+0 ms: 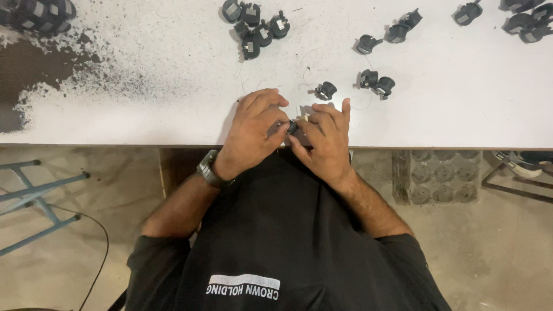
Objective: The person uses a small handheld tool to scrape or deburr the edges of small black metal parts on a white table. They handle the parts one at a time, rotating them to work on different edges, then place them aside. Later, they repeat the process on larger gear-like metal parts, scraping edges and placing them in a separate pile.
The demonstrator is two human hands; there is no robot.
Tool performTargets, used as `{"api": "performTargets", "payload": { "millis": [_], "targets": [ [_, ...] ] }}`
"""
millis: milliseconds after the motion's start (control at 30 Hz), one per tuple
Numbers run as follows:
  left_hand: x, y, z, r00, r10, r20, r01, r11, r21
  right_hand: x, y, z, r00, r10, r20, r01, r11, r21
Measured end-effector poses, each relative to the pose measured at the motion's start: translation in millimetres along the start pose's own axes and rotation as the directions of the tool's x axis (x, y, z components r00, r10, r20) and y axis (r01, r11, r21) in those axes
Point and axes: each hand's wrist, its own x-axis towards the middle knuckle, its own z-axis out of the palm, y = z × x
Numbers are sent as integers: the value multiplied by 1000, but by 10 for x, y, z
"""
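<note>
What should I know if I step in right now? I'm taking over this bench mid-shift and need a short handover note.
Left hand: fingers pinched on the small black part, above the near edge of the white table.
Right hand: fingers on the same part from the other side.
Loose pieces: single black piece just beyond the hands, a pair to its right, a cluster farther back.
Done: cannot tell which loose pieces are finished.
Left: the held part is not yet set down.
</note>
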Motion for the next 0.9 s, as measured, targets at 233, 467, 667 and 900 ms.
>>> {"api": "performTargets", "payload": {
  "millis": [233,467,667,900],
  "targets": [
    [-87,-64,-53,993,108,39,-113,980,161,-45,61,31,999,39,-17,-38,999,13],
    [-83,19,84,975,223,9,-221,956,194,-49,72,-8,999,-25,22,24,999,26],
    [-24,32,2,998,-56,-15,56,998,-30,-21,72,-19,999,-3,34,2,1000,27],
    [-90,16,92,984,-172,43,177,962,-206,-143,51,3,991,-30,-128,41,996,84]
  ]
}}
